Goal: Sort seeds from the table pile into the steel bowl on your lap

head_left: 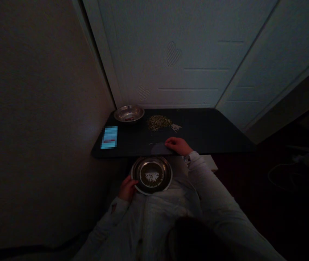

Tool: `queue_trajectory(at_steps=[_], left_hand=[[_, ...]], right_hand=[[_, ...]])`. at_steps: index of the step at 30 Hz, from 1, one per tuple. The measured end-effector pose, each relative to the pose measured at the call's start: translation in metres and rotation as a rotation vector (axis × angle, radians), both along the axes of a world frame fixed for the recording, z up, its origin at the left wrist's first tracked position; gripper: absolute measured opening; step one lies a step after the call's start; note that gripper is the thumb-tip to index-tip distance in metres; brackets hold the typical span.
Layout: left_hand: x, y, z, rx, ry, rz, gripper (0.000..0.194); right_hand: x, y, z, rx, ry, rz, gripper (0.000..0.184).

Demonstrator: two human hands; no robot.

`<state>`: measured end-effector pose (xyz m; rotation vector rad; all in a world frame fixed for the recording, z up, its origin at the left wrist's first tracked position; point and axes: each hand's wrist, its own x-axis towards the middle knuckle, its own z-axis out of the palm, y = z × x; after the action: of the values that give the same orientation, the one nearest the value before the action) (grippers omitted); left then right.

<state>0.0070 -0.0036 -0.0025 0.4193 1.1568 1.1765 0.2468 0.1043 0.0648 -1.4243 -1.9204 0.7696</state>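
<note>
Head view, dim light. Pale panelled wall [143, 40] behind; dark table [214, 134] set against it. Metal bowl [168, 175] just below the table's near edge, with greenish bits [145, 181] around a whitish patch. Second bowl [118, 116] at the table's far left corner. Pile of mixed grains [158, 122] right of the second bowl. Right hand [180, 145] closed, fingertips pinching a thin clear sheet [158, 148] at the near edge. Left hand [127, 189] gripping the metal bowl by its left rim. Blue rectangle [109, 137] at left, pixelated, identity unclear. Pale slivers [175, 127] against the pile's right end; few specks [151, 143] nearer the sheet.

Technique, judged: bowl rim close under the edge and level, sheet low and flat, strokes short and slow, so that light bits do not scatter
</note>
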Motion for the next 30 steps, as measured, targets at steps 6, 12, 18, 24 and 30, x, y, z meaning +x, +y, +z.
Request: queue_trajectory(at_steps=[6,12,18,24,30], left_hand=[[-0.001,0.000,-0.003,0.014,0.017,-0.016,0.025],[-0.003,0.001,-0.009,0.026,0.001,-0.019,0.026],[-0.003,0.001,-0.006,0.011,-0.017,-0.024,0.024],[-0.002,0.001,-0.006,0.024,0.000,-0.018,0.025],[0.000,0.000,-0.001,0.000,0.023,0.001,0.032]], right_hand=[[0.001,0.002,-0.003,-0.045,0.040,0.031,0.026],[0.002,0.000,0.001,-0.110,0.157,0.094,0.032],[-0.003,-0.003,0.004,-0.122,0.188,0.071,0.028],[-0.029,0.001,0.000,-0.103,0.333,-0.063,0.021],[-0.073,-0.001,0.000,-0.025,0.173,-0.124,0.016]])
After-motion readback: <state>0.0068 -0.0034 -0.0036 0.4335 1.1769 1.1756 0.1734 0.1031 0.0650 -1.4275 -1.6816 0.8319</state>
